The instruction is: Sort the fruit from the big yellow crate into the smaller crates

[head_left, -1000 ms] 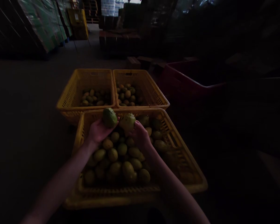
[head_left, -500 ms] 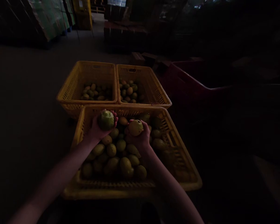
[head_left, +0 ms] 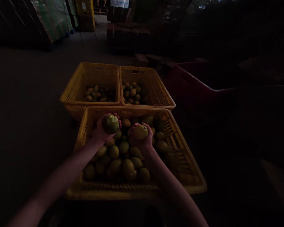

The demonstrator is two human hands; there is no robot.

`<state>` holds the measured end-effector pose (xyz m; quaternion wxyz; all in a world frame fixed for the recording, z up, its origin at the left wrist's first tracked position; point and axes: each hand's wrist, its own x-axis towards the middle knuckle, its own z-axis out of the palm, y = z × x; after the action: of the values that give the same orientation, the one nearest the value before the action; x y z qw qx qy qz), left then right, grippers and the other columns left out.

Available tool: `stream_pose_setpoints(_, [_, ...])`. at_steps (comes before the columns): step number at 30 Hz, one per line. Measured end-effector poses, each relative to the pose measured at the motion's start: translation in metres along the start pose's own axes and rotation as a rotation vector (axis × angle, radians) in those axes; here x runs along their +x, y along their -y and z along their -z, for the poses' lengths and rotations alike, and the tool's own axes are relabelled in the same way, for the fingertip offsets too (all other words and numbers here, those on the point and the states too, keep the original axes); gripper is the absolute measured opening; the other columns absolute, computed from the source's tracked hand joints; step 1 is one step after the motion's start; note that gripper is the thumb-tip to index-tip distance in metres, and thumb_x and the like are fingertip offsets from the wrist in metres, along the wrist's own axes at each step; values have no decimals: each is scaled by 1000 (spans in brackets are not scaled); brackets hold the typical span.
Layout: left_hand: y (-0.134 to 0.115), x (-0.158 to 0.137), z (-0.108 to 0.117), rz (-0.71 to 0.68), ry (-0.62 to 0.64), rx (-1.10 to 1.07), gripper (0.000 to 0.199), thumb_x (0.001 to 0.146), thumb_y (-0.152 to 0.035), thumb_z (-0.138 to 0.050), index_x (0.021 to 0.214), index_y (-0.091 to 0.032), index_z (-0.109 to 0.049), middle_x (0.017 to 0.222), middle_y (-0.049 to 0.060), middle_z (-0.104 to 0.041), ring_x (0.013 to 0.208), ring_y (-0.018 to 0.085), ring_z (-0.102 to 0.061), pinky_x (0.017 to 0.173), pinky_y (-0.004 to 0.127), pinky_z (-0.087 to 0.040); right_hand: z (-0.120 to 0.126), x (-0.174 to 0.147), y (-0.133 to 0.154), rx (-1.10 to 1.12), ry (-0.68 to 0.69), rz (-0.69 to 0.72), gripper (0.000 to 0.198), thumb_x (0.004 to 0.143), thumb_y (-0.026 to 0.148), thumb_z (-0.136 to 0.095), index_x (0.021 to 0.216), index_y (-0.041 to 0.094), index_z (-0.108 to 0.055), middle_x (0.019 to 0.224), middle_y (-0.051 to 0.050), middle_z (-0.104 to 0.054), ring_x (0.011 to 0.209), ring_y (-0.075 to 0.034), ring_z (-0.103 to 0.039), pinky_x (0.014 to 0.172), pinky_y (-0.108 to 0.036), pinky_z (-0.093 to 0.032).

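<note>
Left hand (head_left: 101, 130): palm up at centre frame, just left of middle, fingers curled around a green fruit (head_left: 111, 123), grasping it from below.
Green fruit: round, dull green with a paler patch on top, raised above the far left part of the near crate.
Right hand (head_left: 143, 142): palm up just right of centre, cupping a yellow fruit (head_left: 140, 132), fingers closed about its underside.
Yellow fruit: lighter and more yellow than the other, held just beside the green one, apart from it by a narrow gap.
Near crate (head_left: 191, 176): yellow slatted plastic, filling the lower middle of the frame, holding a heap of yellow-green fruit (head_left: 123, 157) under both hands.
Far left crate (head_left: 73, 91): yellow, above centre, touching the near crate's far rim, partly filled with greenish fruit.
Far right crate (head_left: 158, 91): yellow, side by side with the far left one, also partly filled.
Red bin (head_left: 194, 85): right of the far crates, in deep shadow, contents not discernible.
Forearms: bare, entering from the lower left and lower right edges.
Background: dim floor, wrapped stacks at upper left.
</note>
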<state>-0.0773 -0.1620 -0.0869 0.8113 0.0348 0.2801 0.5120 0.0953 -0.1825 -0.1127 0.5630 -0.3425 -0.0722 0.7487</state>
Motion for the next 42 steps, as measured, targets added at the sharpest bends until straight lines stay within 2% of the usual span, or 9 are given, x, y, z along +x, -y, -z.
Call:
stream_pose_setpoints(6, [7, -4, -4, 55, 18, 172, 23, 78, -22, -52, 59, -15, -63, 58, 4, -66, 53, 16, -65, 55, 27, -55, -6, -6, -3, 28, -29, -37, 20, 68, 32, -55, 57, 18, -63, 54, -2, -65, 48, -14, -58, 43, -23, -49])
stream_pose_setpoints(14, [9, -2, -5, 65, -92, 112, 22, 80, -21, -53, 62, -15, -63, 57, 3, -66, 53, 15, -65, 55, 26, -54, -7, -6, -2, 21, -9, -59, 24, 72, 34, -54, 57, 16, -62, 52, -4, -64, 45, -16, -60, 40, -24, -48])
stream_pose_setpoints(21, [13, -2, 0, 90, -54, 137, 31, 87, -23, -44, 65, -14, -64, 60, 5, -67, 54, 17, -65, 55, 28, -55, -5, -7, -3, 45, 8, -49, 29, 77, 35, -56, 58, 15, -63, 52, -5, -65, 50, -15, -63, 46, -24, -52])
stream_pose_setpoints(25, [17, 0, 0, 107, -90, 76, 31, 87, -25, -43, 75, -13, -68, 63, 7, -69, 57, 18, -67, 58, 29, -56, 0, -2, -5, -1, 34, -41, 35, 82, 42, -56, 60, 15, -65, 54, -5, -67, 49, -15, -64, 45, -23, -53])
stream_pose_setpoints(28, [18, 3, 1, 71, -87, -10, 35, 87, -29, -41, 90, -11, -70, 72, 9, -72, 64, 20, -69, 61, 30, -57, 2, 1, -7, -16, 69, 16, 33, 83, 46, -58, 76, 15, -69, 61, -4, -71, 53, -15, -66, 51, -24, -56])
stream_pose_setpoints(32, [17, 7, 4, -3, -83, -114, 43, 92, -30, -38, 120, -10, -63, 87, 11, -75, 82, 23, -73, 73, 34, -60, 0, -1, -8, 44, 155, 78, 32, 85, 38, -57, 108, 19, -67, 91, -6, -77, 76, -19, -73, 64, -30, -61])
stream_pose_setpoints(35, [15, 8, 4, 32, -17, -158, 49, 98, -33, -33, 138, -11, -50, 100, 13, -74, 99, 24, -71, 78, 32, -60, -1, -2, -7, 116, 126, 89, 27, 84, 27, -57, 108, 19, -64, 99, -7, -76, 91, -21, -73, 75, -35, -63])
stream_pose_setpoints(38, [12, 8, 2, 130, 18, -184, 58, 100, -44, -33, 147, -12, -38, 111, 14, -71, 107, 23, -69, 74, 27, -60, 4, 3, -5, 120, 54, 64, 19, 84, 29, -61, 99, 17, -64, 90, -8, -77, 82, -21, -74, 70, -32, -64])
stream_pose_setpoints(42, [13, 7, 0, 198, -10, -172, 65, 97, -55, -33, 148, -15, -37, 109, 14, -72, 97, 21, -72, 65, 22, -59, 12, 10, -4, 132, -4, 17, 29, 87, 45, -61, 97, 19, -62, 74, -4, -75, 60, -18, -72, 54, -26, -62])
